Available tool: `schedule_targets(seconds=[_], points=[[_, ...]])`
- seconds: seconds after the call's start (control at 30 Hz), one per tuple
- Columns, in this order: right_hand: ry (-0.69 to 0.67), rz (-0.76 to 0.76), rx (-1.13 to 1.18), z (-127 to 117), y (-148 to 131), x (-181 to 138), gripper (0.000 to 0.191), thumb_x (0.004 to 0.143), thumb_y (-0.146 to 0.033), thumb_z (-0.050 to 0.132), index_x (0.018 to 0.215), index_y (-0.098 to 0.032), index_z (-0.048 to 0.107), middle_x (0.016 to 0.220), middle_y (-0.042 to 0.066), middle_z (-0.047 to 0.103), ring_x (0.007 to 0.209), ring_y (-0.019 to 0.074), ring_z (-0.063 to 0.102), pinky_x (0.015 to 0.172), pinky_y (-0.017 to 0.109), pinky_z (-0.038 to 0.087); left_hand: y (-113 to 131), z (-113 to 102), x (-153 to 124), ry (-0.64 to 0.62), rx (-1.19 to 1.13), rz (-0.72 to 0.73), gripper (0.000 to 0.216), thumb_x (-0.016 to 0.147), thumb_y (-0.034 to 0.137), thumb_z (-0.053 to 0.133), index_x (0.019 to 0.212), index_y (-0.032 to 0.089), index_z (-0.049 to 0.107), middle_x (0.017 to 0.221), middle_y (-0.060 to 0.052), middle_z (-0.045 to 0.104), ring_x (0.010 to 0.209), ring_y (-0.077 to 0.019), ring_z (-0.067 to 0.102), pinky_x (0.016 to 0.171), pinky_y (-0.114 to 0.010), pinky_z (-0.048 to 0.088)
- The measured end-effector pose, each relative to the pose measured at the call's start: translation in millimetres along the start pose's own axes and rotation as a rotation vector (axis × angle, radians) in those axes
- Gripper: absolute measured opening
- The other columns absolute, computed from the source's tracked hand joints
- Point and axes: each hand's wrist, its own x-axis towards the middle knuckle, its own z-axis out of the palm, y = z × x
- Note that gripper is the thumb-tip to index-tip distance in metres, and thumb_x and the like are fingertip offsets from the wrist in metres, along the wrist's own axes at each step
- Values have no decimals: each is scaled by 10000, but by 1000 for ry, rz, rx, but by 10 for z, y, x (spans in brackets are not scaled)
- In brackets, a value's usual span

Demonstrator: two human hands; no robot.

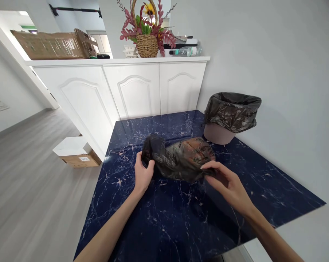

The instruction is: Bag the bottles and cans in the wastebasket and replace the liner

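Note:
A black plastic garbage bag stretches between my two hands over the dark blue marbled table. My left hand grips its left end, thumb on the near side. On the other side, my right hand pinches the bag's right end between thumb and fingers. Something orange-brown with darker markings shows through the thin plastic toward the right; whether it lies inside or behind the bag I cannot tell. Behind my right hand stands a trash can with a black bag liner folded over its rim.
The blue marbled table meets the grey wall on the right. A white cabinet at the back carries a flower basket, a plastic bottle and a large cardboard box. Another box sits on the floor.

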Motion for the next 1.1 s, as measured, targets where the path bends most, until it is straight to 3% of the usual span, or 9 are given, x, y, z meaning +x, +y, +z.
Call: schedule_targets(seconds=[0.17, 0.37, 0.5, 0.57, 0.67, 0.77, 0.9, 1.0, 1.1], points=[[-144, -169, -276, -35, -131, -188, 130, 1030, -209, 582, 1002, -280, 687, 1105, 73, 676, 1049, 240, 680, 902, 397, 587, 166, -48, -31, -37, 37, 37, 202, 886, 392, 676, 810, 227, 586, 790, 3, 592, 773, -192, 551, 694, -285, 443], [-202, -267, -499, -28, -90, -386, 136, 1026, -175, 574, 1020, -285, 654, 1195, 89, 687, 1203, 289, 638, 1076, 556, 535, 132, -293, 191, 56, 43, 0, 258, 937, 467, 635, 905, 212, 620, 853, -30, 623, 796, -209, 577, 716, -316, 460], [-147, -281, -520, 29, -52, -455, 194, 1036, -167, 567, 1163, -294, 638, 1212, 87, 698, 1216, 292, 640, 1067, 565, 551, 276, -461, 178, 69, 89, 32, 303, 923, 495, 695, 1007, 225, 586, 967, -53, 630, 892, -243, 618, 797, -367, 511], [-19, -295, -551, 71, -90, -493, 292, 1019, -152, 581, 1271, -294, 619, 1246, 103, 694, 1265, 320, 613, 1074, 600, 537, 360, -527, 61, 182, 198, 195, 412, 886, 453, 756, 1151, 232, 530, 1149, -97, 594, 1056, -283, 617, 919, -425, 534], [190, -360, -572, 156, -245, -560, 394, 971, -110, 629, 1327, -277, 608, 1254, 131, 691, 1309, 359, 579, 1083, 648, 508, 416, -606, -204, 333, 413, 655, 533, 825, 312, 806, 1233, 245, 469, 1261, -133, 516, 1184, -319, 588, 1015, -500, 534], [33, -452, -471, 291, -421, -587, 445, 973, -58, 594, 1364, -272, 591, 1241, 119, 705, 1311, 311, 607, 1077, 558, 563, 417, -629, -464, 91, 525, 956, 392, 840, 196, 758, 1154, 277, 538, 1100, -81, 621, 1027, -278, 662, 942, -469, 560], [-308, -428, -483, 529, -412, -488, 518, 1025, -51, 444, 1515, -208, 505, 1419, 126, 674, 1405, 247, 598, 1162, 464, 570, 431, -526, -610, -533, 666, 934, 302, 986, 150, 570, 1248, 282, 643, 1197, -70, 765, 1129, -256, 716, 1063, -464, 520], [-304, -414, -687, 642, -235, -375, 538, 1011, -21, 381, 1514, -132, 534, 1480, 150, 660, 1514, 307, 514, 1249, 557, 482, 416, -433, -570, -573, 733, 870, 295, 1054, 221, 537, 1325, 235, 655, 1319, -113, 750, 1245, -302, 681, 1135, -528, 475], [-258, -402, -913, 646, -86, -283, 497, 1057, -74, 371, 1518, -87, 559, 1558, 172, 610, 1604, 396, 360, 1299, 694, 331, 350, -413, -506, -530, 786, 834, 245, 1068, 264, 542, 1257, 230, 694, 1198, -111, 784, 1175, -323, 698, 1132, -567, 462]])
